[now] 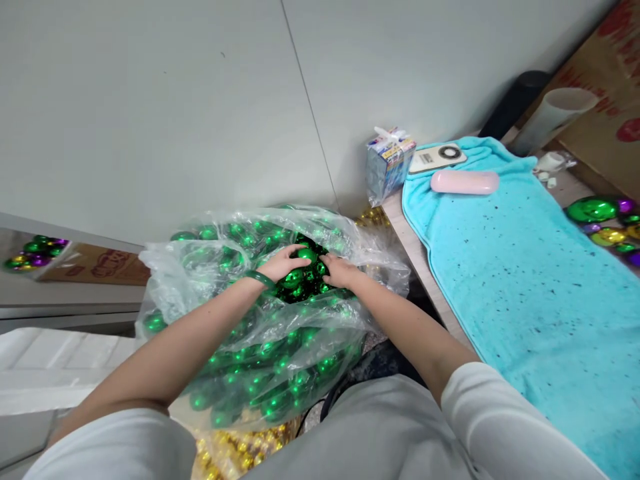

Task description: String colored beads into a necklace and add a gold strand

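A large clear plastic bag [173,263] full of shiny green balls stands in front of me. Its mouth is parted in the middle, where bare green balls [294,279] show. At the left side of this opening is my left hand [286,264], fingers spread over the balls and a green bangle [260,279] on its wrist. My right hand [341,272] rests at the opposite side, fingers apart and touching the balls or the bag's edge. Neither hand visibly grips anything.
A turquoise towel [515,267] covers the table on the right, with a phone [435,159] and pink case [465,182] on it. A wrapped box [389,167] stands at the table's corner. Gold balls [240,453] lie below the bag. A white foam piece [60,367] is at left.
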A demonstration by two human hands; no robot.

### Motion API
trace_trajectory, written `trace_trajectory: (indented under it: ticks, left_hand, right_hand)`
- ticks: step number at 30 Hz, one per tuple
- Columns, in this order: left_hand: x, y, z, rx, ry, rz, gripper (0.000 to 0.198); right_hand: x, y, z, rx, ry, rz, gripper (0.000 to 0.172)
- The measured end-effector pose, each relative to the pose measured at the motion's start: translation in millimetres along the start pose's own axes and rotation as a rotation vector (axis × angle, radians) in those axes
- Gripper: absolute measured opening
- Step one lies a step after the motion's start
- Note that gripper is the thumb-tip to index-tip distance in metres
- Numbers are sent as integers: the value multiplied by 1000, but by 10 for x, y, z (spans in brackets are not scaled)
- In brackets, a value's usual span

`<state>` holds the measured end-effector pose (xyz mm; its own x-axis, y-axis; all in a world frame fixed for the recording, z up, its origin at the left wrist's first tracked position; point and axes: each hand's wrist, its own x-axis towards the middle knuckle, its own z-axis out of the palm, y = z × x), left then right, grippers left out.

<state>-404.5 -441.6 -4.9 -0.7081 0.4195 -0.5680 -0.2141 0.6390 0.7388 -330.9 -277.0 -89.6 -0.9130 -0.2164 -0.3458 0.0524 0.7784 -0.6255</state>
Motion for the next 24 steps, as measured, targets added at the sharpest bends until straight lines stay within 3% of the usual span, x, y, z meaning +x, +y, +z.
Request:
trace_trajectory:
  ticks: [3,7,10,13,16,19,24]
  left_hand:
    - [110,93,71,-162,-41,-4,59]
    - [306,161,153,-174,-26,53,42]
    - [394,165,101,-205,9,12,37]
    - [395,123,49,-342,31,-90,44]
    - [376,50,120,-450,36,-100,53]
    - [392,-32,291,-441,99,-12,54]
    - [449,-101,550,-421,272,25,55]
  right_hand:
    - [27,24,16,38,-2,34,63]
    - [-30,-5,-2,98,-5,44,73]
    - [-174,-7,-120,124,4,60,76]
    - [-316,63,-338,181,48,105,74]
    - [-337,180,-539,436,163,213,70]
    - [-255,281,-588,754,225,316,57]
    - [-183,352,-444,1383,17,314,37]
